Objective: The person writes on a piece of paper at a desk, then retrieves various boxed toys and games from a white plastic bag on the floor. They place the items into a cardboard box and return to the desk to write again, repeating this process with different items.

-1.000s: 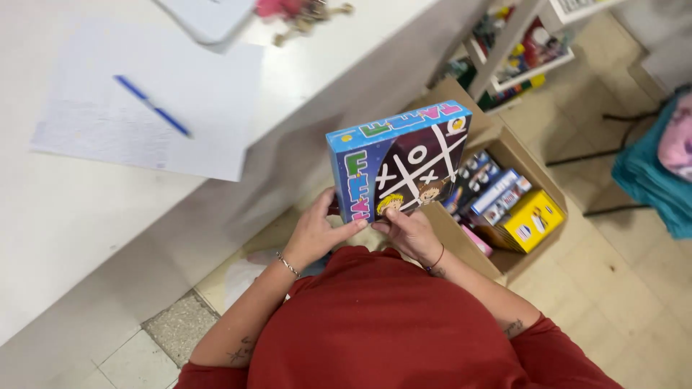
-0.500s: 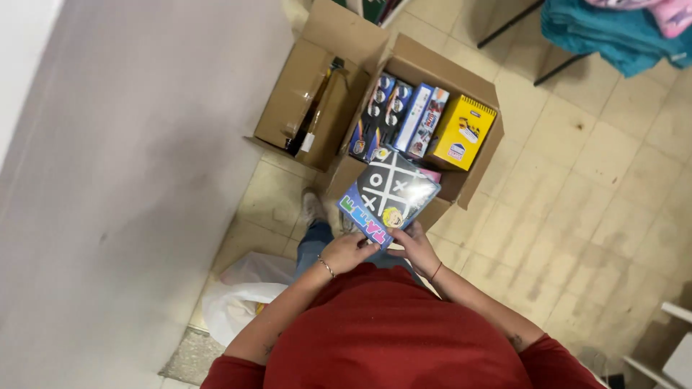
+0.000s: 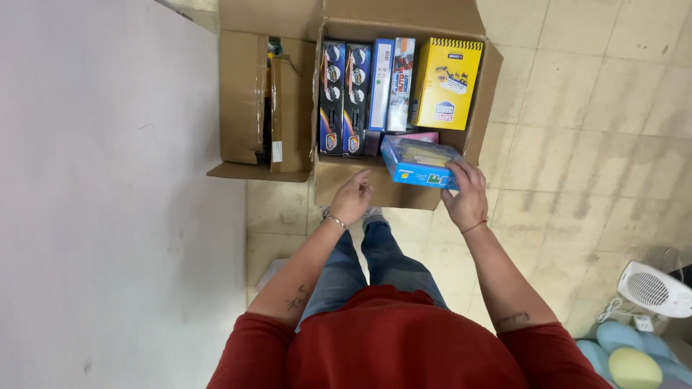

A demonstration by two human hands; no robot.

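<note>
A flat blue game box (image 3: 420, 162) lies tilted over the carton's (image 3: 484, 86) near edge. The right hand (image 3: 465, 194) grips its corner; the left hand (image 3: 351, 198) hovers beside, loosely open, empty.

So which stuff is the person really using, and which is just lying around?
In use:
right hand
blue game box
cardboard box
left hand

Lying about:
yellow box
second cardboard box
white fan heater

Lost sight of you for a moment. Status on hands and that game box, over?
Right hand gripping blue game box, lying flat at open carton's near edge. Left hand empty, fingers touching carton's front flap. Upright boxes fill the back.
</note>
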